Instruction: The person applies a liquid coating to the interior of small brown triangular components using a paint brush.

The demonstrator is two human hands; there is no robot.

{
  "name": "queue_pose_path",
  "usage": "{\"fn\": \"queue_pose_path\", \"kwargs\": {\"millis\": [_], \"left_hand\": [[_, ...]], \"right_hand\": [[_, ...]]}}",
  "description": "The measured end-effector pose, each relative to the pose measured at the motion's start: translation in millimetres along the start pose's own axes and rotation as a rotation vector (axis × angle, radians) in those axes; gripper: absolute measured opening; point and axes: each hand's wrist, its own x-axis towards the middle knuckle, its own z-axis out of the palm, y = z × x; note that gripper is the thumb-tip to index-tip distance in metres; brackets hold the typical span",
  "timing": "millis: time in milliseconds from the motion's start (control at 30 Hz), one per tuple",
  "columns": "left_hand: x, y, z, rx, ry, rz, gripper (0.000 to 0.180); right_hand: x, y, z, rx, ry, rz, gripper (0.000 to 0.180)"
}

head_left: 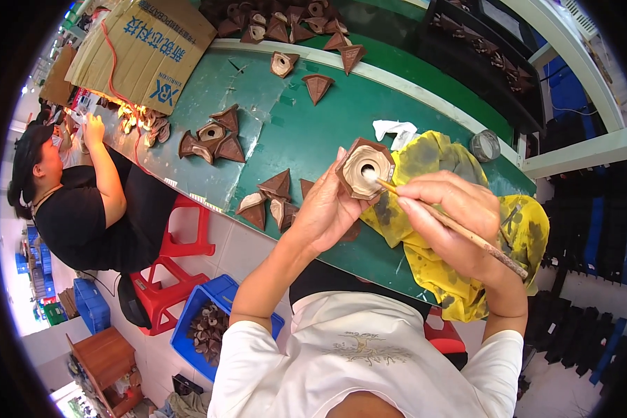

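Observation:
My left hand [327,207] grips a brown, faceted piece with a cream inside and a round hole in its middle [364,169]. In my right hand [453,209] is a long paintbrush [477,240], its tip at the hole of the piece. Beneath my right hand lies a yellow cloth [425,258] with dark stains. Left of my left hand, several brown pointed pieces [276,184] rest on the green table [285,132]. A white crumpled scrap [396,132] lies just beyond the held piece.
More brown pieces [212,132] sit farther left, and others [285,22] are heaped at the back. A small round container [485,145] stands right of the cloth. A cardboard box [143,52] is at far left, near a seated person [76,195]. A blue crate [191,327] and red stools [161,289] are on the floor.

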Motion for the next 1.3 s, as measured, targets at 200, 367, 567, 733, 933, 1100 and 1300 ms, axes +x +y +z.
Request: {"fn": "queue_pose_path", "kwargs": {"millis": [200,367,567,733,933,1100,1300], "left_hand": [[0.4,-1.1,15.0,0.000,-0.028,-0.029,0.048],[1.8,-3.7,8.0,-0.015,0.034,-0.036,0.048],[1.9,-3.4,14.4,-0.013,0.022,-0.047,0.047],[5.1,-5.2,8.5,-0.036,0.040,-0.038,0.048],[2.0,-3.3,1.1,-0.003,0.021,-0.056,0.047],[2.3,-3.7,2.7,0.017,-0.018,-0.079,0.047],[0.7,-5.3,9.1,0.045,0.007,-0.075,0.048]], "right_hand": [[0.9,8.7,16.8,-0.015,0.092,-0.095,0.016],[-1.8,3.2,5.6,-0.034,-0.079,-0.071,0.017],[3.7,6.0,12.4,-0.029,0.013,-0.100,0.018],[-10.1,4.4,5.1,-0.049,-0.093,-0.067,0.018],[-6.8,-1.1,-11.8,-0.181,-0.073,-0.029,0.016],[-4.1,-0.3,-16.4,-0.166,-0.024,-0.013,0.016],[-1.4,8.4,-16.2,-0.195,-0.053,-0.026,0.017]]}}
